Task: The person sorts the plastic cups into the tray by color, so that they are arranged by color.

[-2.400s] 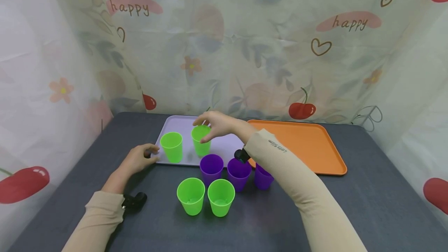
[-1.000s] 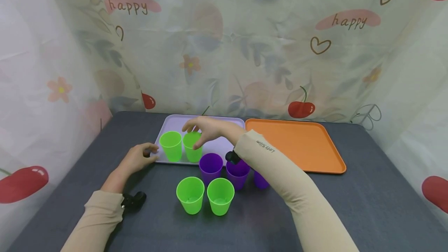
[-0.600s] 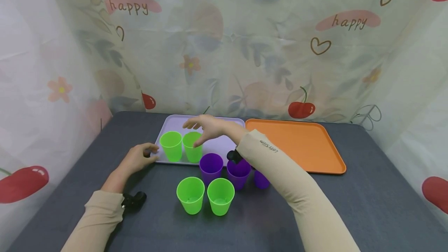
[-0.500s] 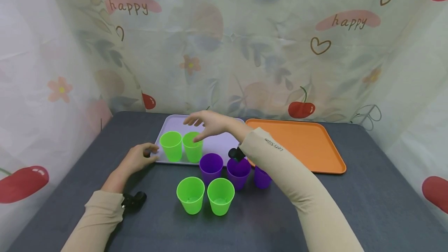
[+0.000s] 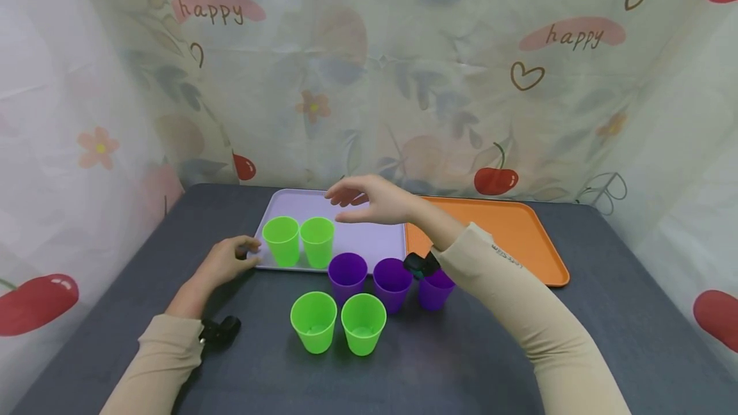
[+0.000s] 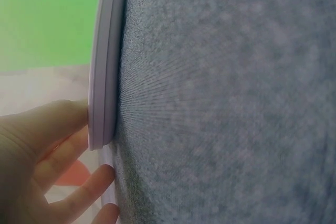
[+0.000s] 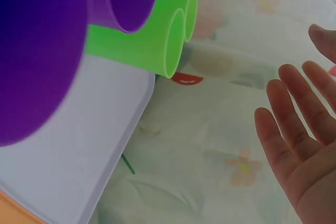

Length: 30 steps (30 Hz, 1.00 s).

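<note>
In the head view my left hand [image 5: 226, 260] is at the front left corner of the lilac tray [image 5: 375, 235]. The left wrist view shows its thumb and fingers holding the tray's rim [image 6: 105, 72]. Two green cups [image 5: 282, 242] [image 5: 318, 243] stand upright side by side at the tray's left. My right hand [image 5: 380, 200] is above the tray, right of these cups, fingers spread and holding nothing. In the right wrist view its palm and fingers [image 7: 307, 129] are bare. Two more green cups [image 5: 314, 322] [image 5: 363, 325] stand on the table in front.
Purple cups [image 5: 347, 277] [image 5: 393, 287] [image 5: 435, 290] stand on the dark table [image 5: 490, 364] before the trays; the right wrist camera partly covers the rightmost. An orange tray [image 5: 507, 229] adjoins the lilac one on the right. A patterned curtain [image 5: 403, 82] closes the back and sides.
My right hand set the second green cup down beside the first, let go, and moved up and right, away from it. The left hand has stayed at the tray corner.
</note>
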Tool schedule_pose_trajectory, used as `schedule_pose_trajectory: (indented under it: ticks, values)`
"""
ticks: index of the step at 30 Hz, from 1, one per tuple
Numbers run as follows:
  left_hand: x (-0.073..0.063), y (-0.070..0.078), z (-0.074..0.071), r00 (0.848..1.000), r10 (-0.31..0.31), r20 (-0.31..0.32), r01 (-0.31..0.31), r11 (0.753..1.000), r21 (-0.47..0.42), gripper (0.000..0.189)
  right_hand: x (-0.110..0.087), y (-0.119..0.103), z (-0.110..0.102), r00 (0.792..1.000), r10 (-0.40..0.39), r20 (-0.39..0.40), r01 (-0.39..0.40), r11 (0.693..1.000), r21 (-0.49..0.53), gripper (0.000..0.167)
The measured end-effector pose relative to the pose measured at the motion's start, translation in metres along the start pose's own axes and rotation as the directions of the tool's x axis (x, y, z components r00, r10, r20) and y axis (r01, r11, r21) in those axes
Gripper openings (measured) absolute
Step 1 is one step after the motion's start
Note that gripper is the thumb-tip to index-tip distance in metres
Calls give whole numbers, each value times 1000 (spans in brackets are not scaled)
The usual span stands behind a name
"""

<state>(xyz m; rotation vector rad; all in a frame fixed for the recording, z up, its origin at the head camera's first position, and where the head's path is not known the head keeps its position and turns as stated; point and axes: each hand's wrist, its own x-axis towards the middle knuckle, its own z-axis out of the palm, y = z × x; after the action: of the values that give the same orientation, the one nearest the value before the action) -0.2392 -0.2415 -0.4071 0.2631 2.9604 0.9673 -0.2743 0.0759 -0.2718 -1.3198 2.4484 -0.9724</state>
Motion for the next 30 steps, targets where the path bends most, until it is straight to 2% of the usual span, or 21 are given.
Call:
schedule_pose_trajectory:
  ticks: [7, 14, 18, 25, 30]
  values:
    - [-1, -1, 0, 1000, 6, -8, -6, 1000, 0, 34, -28, 2, 6, 997, -38, -64, 40, 999, 22, 37]
    - [-3, -1, 0, 1000, 9, -13, -9, 1000, -2, 34, -56, 6, 15, 994, -13, -108, 17, 999, 40, 35]
    - [-3, -1, 1, 1000, 10, -16, -10, 1000, -3, 34, -70, 8, 20, 989, -30, -144, 38, 998, 53, 35]
    - [-1, -1, 1, 1000, 11, -10, -11, 1000, 3, 35, -90, 13, 33, 978, -57, -201, 69, 996, 53, 35]
    - [0, 0, 1, 1000, 5, -5, -5, 1000, 1, 34, -103, 15, 43, 978, -47, -203, 64, 995, 79, 38]
